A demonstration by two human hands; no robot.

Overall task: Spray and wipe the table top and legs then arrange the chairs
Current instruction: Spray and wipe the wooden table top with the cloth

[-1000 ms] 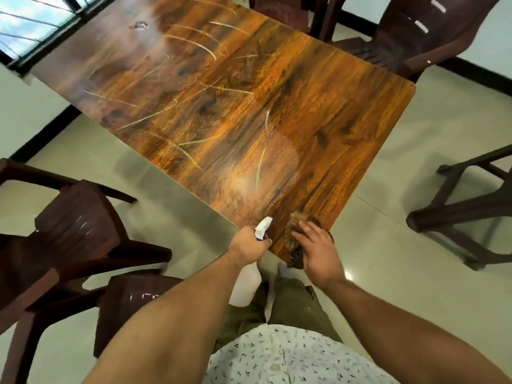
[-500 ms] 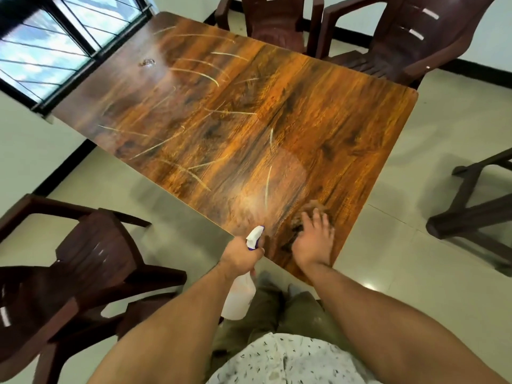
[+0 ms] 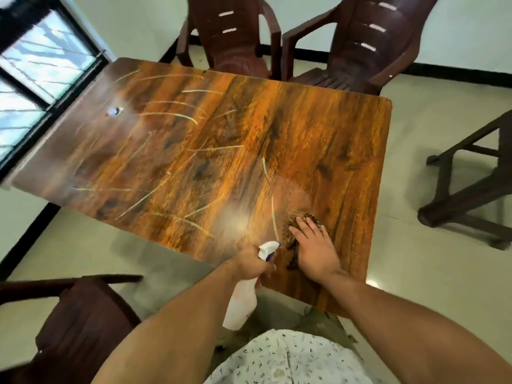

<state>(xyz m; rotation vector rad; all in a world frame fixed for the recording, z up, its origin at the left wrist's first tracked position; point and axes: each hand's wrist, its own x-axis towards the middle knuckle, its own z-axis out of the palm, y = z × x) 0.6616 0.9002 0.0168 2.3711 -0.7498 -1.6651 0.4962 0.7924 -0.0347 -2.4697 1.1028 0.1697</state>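
Note:
A glossy wood-grain table top (image 3: 210,151) fills the middle of the view. My left hand (image 3: 250,266) grips a white spray bottle (image 3: 243,297) by its neck, its nozzle aimed over the near table edge and its body hanging below that edge. My right hand (image 3: 314,246) lies flat with straight fingers on a dark patterned cloth (image 3: 291,231), pressing it onto the table near the front right corner. Most of the cloth is hidden under the hand.
Two brown plastic chairs (image 3: 235,37) (image 3: 368,48) stand at the far edge. Another chair (image 3: 72,328) is at my near left, and a tipped chair's legs (image 3: 471,189) show at the right. A barred window (image 3: 36,79) sits at the far left. Pale tiled floor surrounds the table.
My right hand has slid the cloth forward from the near corner onto the table top. The view has lifted, showing more of the table and far chairs. The left hand keeps holding the bottle.

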